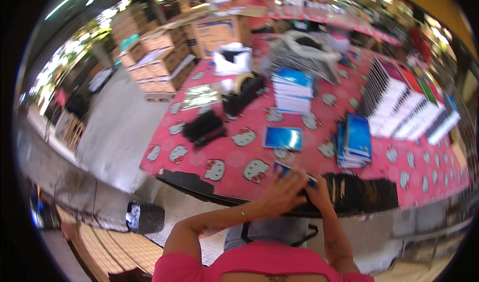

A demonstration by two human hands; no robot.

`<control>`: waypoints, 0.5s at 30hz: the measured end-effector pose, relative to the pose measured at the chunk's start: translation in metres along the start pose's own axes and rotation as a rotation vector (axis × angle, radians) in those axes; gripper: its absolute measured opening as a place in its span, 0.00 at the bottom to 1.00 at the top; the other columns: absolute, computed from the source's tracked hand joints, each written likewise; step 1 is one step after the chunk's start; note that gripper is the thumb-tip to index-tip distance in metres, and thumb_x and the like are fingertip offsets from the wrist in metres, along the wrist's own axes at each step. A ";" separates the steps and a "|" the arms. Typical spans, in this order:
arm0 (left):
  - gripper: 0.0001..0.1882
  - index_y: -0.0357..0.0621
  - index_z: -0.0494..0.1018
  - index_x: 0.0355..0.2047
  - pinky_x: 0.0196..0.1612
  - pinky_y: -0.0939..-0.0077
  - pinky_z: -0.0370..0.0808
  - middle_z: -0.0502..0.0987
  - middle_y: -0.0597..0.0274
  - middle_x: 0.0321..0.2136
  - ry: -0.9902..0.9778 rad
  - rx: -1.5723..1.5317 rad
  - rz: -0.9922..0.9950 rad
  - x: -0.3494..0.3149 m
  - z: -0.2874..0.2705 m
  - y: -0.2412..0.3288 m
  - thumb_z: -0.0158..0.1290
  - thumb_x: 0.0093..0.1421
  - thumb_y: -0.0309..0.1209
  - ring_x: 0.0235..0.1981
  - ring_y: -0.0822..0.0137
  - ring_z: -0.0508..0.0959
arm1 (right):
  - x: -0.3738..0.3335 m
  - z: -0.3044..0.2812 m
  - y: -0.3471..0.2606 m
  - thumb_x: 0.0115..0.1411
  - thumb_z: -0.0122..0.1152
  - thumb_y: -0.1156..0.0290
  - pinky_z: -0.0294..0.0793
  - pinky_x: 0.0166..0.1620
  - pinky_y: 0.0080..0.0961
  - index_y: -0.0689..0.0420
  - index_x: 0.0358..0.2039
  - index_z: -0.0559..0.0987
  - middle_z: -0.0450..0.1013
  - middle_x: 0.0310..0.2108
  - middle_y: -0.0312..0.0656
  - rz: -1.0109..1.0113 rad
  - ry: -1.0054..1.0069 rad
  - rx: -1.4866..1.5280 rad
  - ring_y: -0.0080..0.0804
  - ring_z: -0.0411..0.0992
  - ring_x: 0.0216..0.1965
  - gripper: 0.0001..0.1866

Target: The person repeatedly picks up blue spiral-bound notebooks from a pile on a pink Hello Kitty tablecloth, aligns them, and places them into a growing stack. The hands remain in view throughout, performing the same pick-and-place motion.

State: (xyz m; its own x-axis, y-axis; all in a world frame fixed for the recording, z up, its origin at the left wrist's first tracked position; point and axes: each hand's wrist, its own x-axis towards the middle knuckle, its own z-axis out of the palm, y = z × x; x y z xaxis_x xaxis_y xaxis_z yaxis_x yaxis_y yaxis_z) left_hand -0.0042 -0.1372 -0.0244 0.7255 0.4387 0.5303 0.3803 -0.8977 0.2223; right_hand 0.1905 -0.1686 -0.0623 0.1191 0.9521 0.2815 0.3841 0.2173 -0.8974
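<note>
The left hand (289, 191) is laid palm down, fingers spread forward and to the right, over a held booklet (281, 168) on the near side of the lone booklet (283, 138); whether it is gripping cannot be told. Its forearm is brought in from the lower left and bent at the elbow. The right hand (319, 192) is raised from the lower right, with the right end of the held booklet gripped in its curled fingers.

One lone booklet is seen lying flat on the worktop (309, 122). To its right, one booklet stack (354, 140) is placed, and farther right about four book piles (406, 100) are stood side by side. Directly beyond it, one blue-topped pile (293, 92) is set, with one clear bag (304, 57) behind. Beyond it to the left, one tape dispenser (243, 92), one white bag (232, 60) and one shiny sheet (200, 97) are laid out; nearer, to its left, a black item (203, 128) is blurred.

The worktop's near edge is reached just past the held booklet, and black patches are exposed along it to either side of the lone booklet. A narrow strip of pink cover is left between the lone booklet and the booklet stack; a broader stretch is seen to its near left.
</note>
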 end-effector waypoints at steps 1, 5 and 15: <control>0.33 0.43 0.67 0.61 0.69 0.40 0.44 0.69 0.54 0.60 0.021 0.033 -0.029 0.016 -0.009 -0.002 0.57 0.61 0.48 0.64 0.55 0.66 | -0.001 -0.003 -0.005 0.58 0.64 0.74 0.73 0.41 0.34 0.61 0.44 0.80 0.79 0.35 0.52 -0.003 -0.010 -0.020 0.50 0.78 0.37 0.13; 0.16 0.48 0.75 0.47 0.69 0.38 0.46 0.78 0.62 0.42 -0.027 -0.049 0.074 0.048 -0.018 -0.024 0.58 0.62 0.40 0.50 0.61 0.77 | 0.003 -0.009 -0.042 0.58 0.64 0.75 0.73 0.41 0.32 0.61 0.45 0.80 0.78 0.34 0.52 0.121 -0.094 0.020 0.46 0.78 0.36 0.13; 0.17 0.47 0.73 0.48 0.69 0.36 0.44 0.75 0.59 0.47 -0.070 -0.021 0.105 0.055 -0.011 -0.023 0.57 0.62 0.39 0.55 0.58 0.74 | 0.003 -0.010 -0.025 0.58 0.63 0.77 0.73 0.37 0.30 0.64 0.39 0.79 0.77 0.29 0.49 0.092 -0.127 0.067 0.31 0.74 0.29 0.09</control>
State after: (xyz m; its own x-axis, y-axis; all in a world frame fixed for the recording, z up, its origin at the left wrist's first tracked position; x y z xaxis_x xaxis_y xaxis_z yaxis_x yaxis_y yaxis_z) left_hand 0.0211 -0.0927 0.0088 0.7995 0.3429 0.4932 0.2882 -0.9394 0.1860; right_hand 0.1910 -0.1731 -0.0355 0.0330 0.9873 0.1553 0.3146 0.1372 -0.9392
